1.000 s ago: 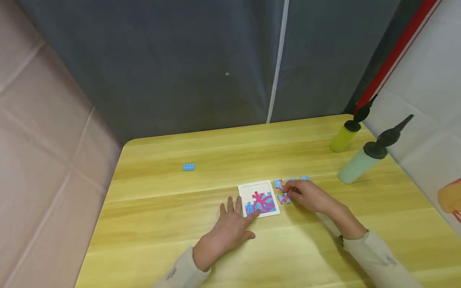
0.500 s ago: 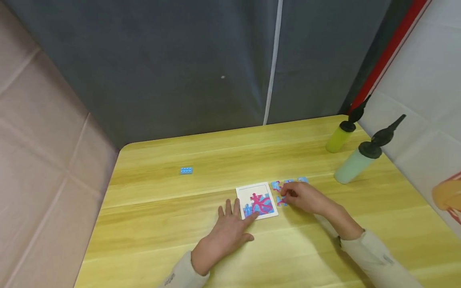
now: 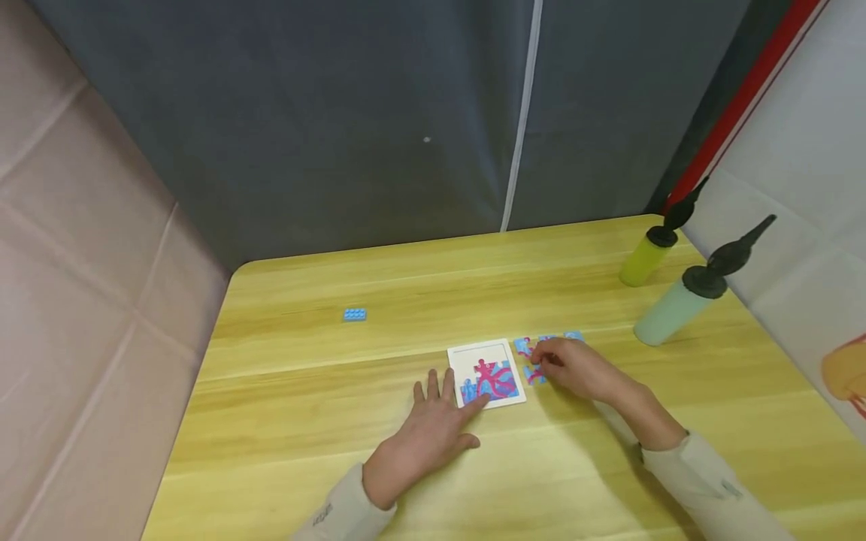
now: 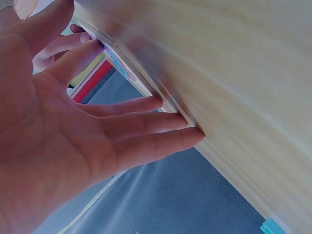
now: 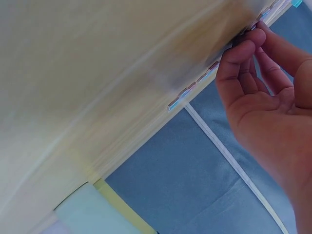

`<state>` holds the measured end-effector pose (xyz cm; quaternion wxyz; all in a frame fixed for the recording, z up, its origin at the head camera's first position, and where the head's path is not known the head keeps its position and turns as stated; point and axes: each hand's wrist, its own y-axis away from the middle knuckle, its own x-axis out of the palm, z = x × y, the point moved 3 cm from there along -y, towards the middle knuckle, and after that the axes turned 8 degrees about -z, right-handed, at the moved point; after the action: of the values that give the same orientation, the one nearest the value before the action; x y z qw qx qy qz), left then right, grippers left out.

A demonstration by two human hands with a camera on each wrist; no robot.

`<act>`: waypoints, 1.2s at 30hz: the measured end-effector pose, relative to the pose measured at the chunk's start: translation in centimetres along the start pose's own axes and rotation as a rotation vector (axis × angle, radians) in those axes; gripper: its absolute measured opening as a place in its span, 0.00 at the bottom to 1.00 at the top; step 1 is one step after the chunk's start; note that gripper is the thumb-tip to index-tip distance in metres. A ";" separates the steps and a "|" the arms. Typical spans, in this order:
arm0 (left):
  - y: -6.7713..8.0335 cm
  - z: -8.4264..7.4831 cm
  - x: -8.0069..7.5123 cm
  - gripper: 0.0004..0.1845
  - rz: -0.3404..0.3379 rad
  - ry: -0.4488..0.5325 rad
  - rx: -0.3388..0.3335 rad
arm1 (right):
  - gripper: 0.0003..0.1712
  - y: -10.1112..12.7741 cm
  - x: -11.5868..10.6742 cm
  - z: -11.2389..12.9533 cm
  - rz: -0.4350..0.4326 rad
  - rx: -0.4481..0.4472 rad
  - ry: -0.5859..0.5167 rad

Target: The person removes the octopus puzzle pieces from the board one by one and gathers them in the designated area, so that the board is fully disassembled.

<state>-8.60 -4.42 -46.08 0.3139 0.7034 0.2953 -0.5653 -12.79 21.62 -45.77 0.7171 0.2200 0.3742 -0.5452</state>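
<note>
A square white puzzle tray (image 3: 467,358) lies on the table, its lower part filled with joined pieces showing a pink octopus (image 3: 497,382) on blue. My left hand (image 3: 425,437) is spread flat beside it, the index finger resting on the tray's lower part and other fingertips at its left edge. To the right, my right hand (image 3: 578,368) bends over several loose puzzle pieces (image 3: 522,346), thumb and fingertips drawn together at one puzzle piece (image 3: 532,375). In the right wrist view the fingertips (image 5: 253,36) meet low at the tabletop and mostly hide that piece.
A blue toy brick (image 3: 355,315) lies at the left of the wooden table (image 3: 291,421). Two hand pumps with black nozzles stand at the right: a yellow-green pump (image 3: 641,263) and a mint pump (image 3: 671,314). A dark curtain (image 3: 338,135) hangs behind.
The head view shifts slightly and comes back. Both hands, the tray and the loose pieces stay almost where they were.
</note>
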 end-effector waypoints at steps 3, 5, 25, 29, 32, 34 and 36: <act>-0.1 0.0 0.0 0.36 0.003 -0.001 -0.001 | 0.05 -0.1 -0.1 0.0 -0.007 0.009 0.004; -0.2 0.1 0.0 0.36 0.005 -0.005 -0.003 | 0.05 -0.1 -0.2 0.1 -0.011 0.010 0.006; -0.1 0.0 -0.2 0.36 0.019 -0.010 -0.019 | 0.05 -1.3 1.3 2.2 0.044 0.041 -0.036; -0.1 0.0 -0.2 0.36 0.023 -0.014 -0.016 | 0.07 -1.7 1.8 2.8 0.045 0.019 0.000; -0.1 0.0 -0.2 0.36 0.023 -0.012 -0.018 | 0.08 -2.1 2.1 3.3 0.052 0.007 0.019; -0.1 0.0 -0.2 0.36 0.020 -0.015 -0.018 | 0.09 -2.3 2.3 3.7 0.060 0.007 0.023; -0.1 0.0 -0.2 0.36 0.017 -0.018 -0.016 | 0.10 -2.6 2.5 4.1 0.070 0.016 0.026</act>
<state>-8.74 -4.36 -45.93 0.3271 0.6981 0.2911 -0.5665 -13.70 16.34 -44.91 0.7290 0.2458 0.3714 -0.5199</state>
